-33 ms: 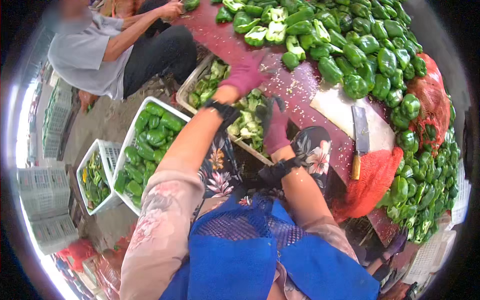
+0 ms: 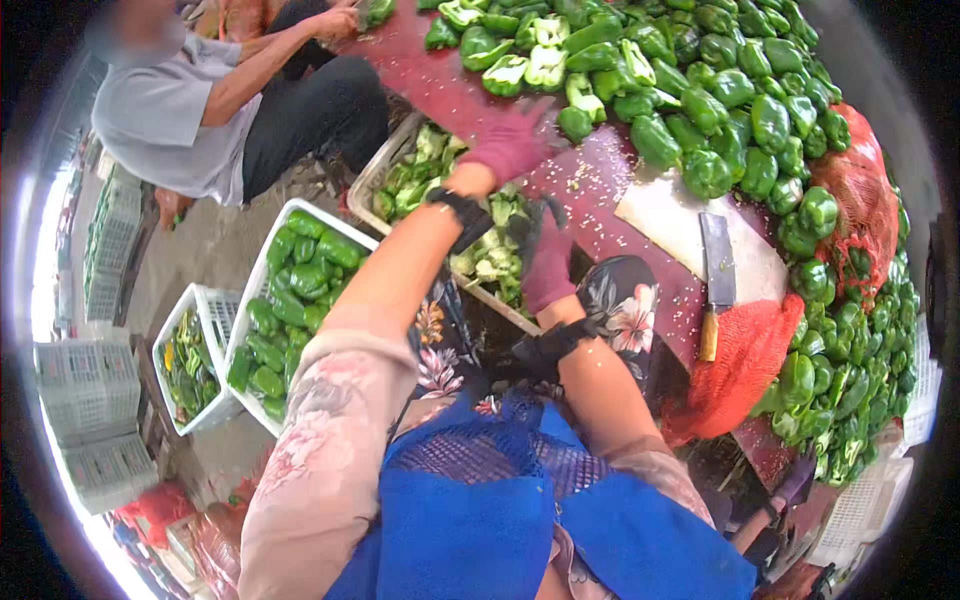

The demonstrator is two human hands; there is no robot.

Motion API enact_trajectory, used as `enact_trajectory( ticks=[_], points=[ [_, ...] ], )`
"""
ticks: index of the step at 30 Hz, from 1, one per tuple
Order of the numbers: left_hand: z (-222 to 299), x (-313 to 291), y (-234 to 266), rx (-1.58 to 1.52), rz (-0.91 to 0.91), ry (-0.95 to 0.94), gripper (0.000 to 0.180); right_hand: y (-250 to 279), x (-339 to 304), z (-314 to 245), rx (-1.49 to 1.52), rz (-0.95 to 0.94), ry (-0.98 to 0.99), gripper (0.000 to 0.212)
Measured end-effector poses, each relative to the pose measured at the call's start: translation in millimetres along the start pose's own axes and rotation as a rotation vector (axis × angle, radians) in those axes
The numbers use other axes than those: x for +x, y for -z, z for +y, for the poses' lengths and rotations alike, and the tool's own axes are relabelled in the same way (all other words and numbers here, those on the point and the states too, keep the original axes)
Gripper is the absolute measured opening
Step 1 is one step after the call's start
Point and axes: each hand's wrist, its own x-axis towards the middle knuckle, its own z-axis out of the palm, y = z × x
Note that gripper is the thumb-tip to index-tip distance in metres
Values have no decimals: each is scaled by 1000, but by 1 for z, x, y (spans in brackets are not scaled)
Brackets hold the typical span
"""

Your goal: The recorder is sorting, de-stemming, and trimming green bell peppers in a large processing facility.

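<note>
My left hand (image 2: 508, 145), in a pink-maroon glove, stretches over the red table (image 2: 600, 185) with its fingers apart and nothing held. The nearest green bell pepper (image 2: 575, 124) lies just beyond its fingertips, at the edge of a large pile. My right hand (image 2: 548, 262), gloved alike with dark fingertips, hovers at the table edge by the right end of a crate of cut pepper pieces (image 2: 490, 248). Its fingers point away from me, partly apart, and I see nothing in them. Split peppers (image 2: 546, 66) showing pale insides lie at the pile's left.
A cleaver (image 2: 717, 262) lies on a pale board (image 2: 660, 212), its handle on red netting (image 2: 735, 375). White crates of whole peppers (image 2: 262, 335) and scraps (image 2: 190, 370) stand on the left. A seated person (image 2: 175, 120) works at the far left; another gloved hand (image 2: 797, 478) shows lower right.
My left hand has shifted slightly right over the table, toward the pepper pile. My right hand stays nearly in place, and the view has tilted a little.
</note>
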Motion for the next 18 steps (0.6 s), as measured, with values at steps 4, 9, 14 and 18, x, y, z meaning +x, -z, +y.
enact_trajectory(
  ticks=[4, 9, 14, 18],
  points=[
    [31, 64, -49, 79, -272, 115, 74, -2, 1, -6, 123, 56, -1, 25],
    [15, 72, -56, 75, -166, 203, 59, 5, 11, 2, 79, 135, 93, 23],
    [-26, -6, 23, -1669, -260, 200, 49, -12, -1, -24, 176, -13, 58, 21],
    [13, -83, 75, -1619, -190, 223, 53, -28, -19, -51, -424, -123, 413, 32]
  ],
)
